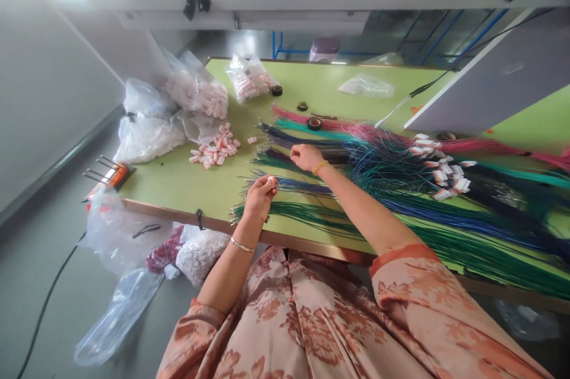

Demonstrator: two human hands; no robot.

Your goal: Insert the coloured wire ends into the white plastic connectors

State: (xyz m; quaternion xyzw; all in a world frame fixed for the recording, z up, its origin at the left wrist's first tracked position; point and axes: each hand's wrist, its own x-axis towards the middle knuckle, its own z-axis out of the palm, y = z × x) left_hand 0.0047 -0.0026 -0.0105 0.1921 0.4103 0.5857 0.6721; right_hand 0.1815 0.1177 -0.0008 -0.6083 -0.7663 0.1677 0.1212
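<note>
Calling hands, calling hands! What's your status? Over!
Left hand: pinching small white piece. Right hand: over dark wires, grip unclear. Black tape roll: lying just beyond right hand.

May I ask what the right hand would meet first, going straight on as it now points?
Probably the dark wires just ahead of the right hand, though its height is unclear; above them, perhaps the lone pink-and-white piece.
</note>
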